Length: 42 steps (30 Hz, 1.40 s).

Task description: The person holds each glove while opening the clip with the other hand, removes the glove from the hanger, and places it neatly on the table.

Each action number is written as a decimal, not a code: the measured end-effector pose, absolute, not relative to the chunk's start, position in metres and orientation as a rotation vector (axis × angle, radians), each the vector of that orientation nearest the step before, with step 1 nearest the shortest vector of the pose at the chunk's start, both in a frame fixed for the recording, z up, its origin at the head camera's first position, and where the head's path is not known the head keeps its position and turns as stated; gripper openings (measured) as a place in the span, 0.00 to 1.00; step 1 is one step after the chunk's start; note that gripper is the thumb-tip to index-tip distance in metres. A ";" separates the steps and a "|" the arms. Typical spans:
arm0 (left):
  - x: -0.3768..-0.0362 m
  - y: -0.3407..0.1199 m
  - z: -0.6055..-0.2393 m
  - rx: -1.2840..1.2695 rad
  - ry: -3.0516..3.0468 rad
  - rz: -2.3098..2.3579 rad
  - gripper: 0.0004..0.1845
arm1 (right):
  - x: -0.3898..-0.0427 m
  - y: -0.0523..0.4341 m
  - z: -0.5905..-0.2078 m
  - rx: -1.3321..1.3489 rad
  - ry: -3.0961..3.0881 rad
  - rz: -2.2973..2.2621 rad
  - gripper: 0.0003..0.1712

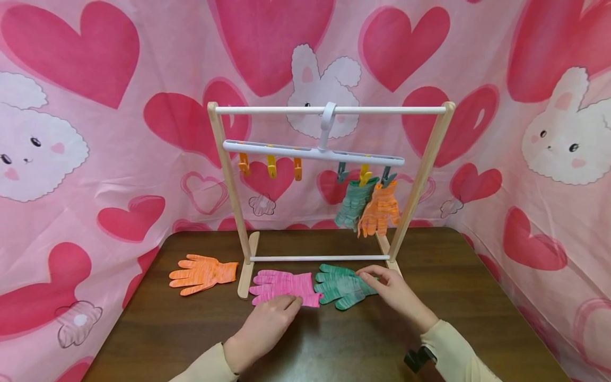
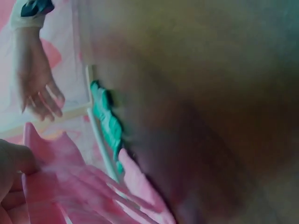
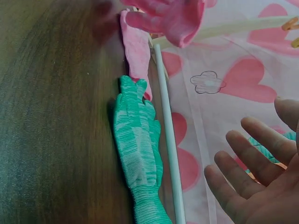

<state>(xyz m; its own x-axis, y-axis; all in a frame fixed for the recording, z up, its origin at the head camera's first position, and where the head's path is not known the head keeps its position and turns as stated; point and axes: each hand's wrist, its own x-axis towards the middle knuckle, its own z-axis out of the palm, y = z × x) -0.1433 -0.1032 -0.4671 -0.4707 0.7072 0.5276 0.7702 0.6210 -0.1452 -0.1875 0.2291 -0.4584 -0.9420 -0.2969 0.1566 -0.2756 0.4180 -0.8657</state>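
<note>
A pink knit glove (image 1: pixel 281 284) lies flat on the table, with my left hand (image 1: pixel 267 323) at its near edge. In the left wrist view my thumb and fingers grip a pink glove (image 2: pixel 60 182) by its cuff, raised above another pink glove (image 2: pixel 140 186) on the table. Beside it lies a green glove (image 1: pixel 341 286). My right hand (image 1: pixel 396 294) overlaps the green cuff in the head view. Seen from the right wrist, that hand (image 3: pixel 261 182) has its fingers extended and holds nothing.
An orange glove (image 1: pixel 202 273) lies at the left. Behind stands a wooden rack (image 1: pixel 224 180) with a white hanger (image 1: pixel 310 153) carrying several clips. A green glove (image 1: pixel 355 201) and an orange glove (image 1: pixel 382 209) hang at its right end. The rack's lower bar (image 1: pixel 320 258) runs behind the gloves.
</note>
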 end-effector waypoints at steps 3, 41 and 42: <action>-0.138 -0.099 -0.473 -1.137 -2.319 -0.109 0.14 | -0.187 0.229 -0.460 -0.525 2.632 -1.568 0.16; -0.130 -0.080 -0.511 -1.033 -2.737 -0.086 0.02 | -0.188 0.232 -0.468 -0.663 2.642 -1.456 0.17; -0.130 -0.080 -0.511 -1.031 -2.742 -0.098 0.02 | -0.188 0.232 -0.469 -0.661 2.644 -1.450 0.17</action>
<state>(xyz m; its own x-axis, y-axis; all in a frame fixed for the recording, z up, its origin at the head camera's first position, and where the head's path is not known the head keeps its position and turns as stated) -0.1303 -0.0799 -0.5111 -0.7329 0.6441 0.2191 0.6581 0.7529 -0.0117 -0.1877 0.2317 -0.4686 -0.9069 -0.3920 0.1545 -0.3409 0.4672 -0.8158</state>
